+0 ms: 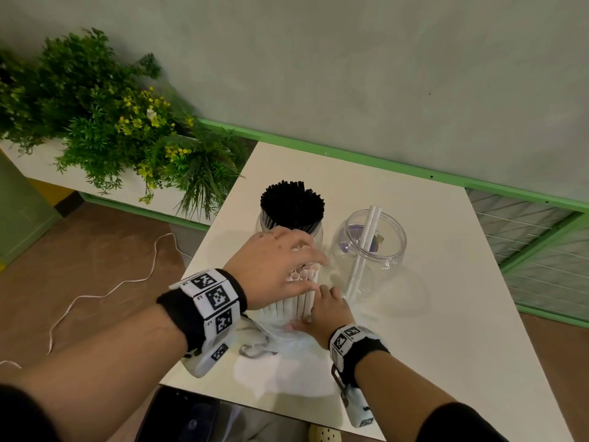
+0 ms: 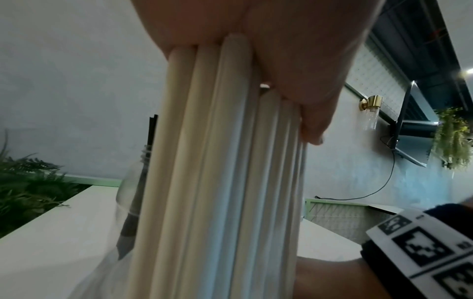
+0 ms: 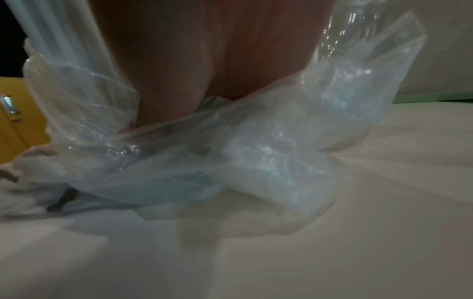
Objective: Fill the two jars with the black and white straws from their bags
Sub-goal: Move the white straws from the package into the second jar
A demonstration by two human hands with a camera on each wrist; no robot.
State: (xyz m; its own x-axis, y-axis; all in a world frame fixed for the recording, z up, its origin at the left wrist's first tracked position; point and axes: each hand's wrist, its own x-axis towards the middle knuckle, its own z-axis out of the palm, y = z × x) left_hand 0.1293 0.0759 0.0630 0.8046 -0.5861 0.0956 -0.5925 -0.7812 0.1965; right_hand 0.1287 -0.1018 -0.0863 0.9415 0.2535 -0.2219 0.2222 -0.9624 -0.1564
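A jar [image 1: 264, 223] packed with black straws [image 1: 291, 204] stands at the back of the white table [image 1: 446, 314]. Right of it is a clear jar [image 1: 392, 247] holding two white straws [image 1: 366, 237]. In front of the jars a bundle of white straws [image 1: 296, 301] [image 2: 217, 182] stands upright. My left hand [image 1: 302, 269] [image 2: 281, 60] grips its top. My right hand [image 1: 325, 311] [image 3: 204, 70] holds the clear plastic bag [image 1: 287, 342] [image 3: 256, 151], bunched low around the bundle's foot. The black-straw jar [image 2: 133, 202] shows just behind the bundle in the left wrist view.
A white planter of green plants [image 1: 111, 122] lies left of the table, with a white cord [image 1: 111, 288] on the brown floor. A green wire grid [image 1: 526, 244] runs along the right. A dark object [image 1: 191, 419] sits below the table's front edge.
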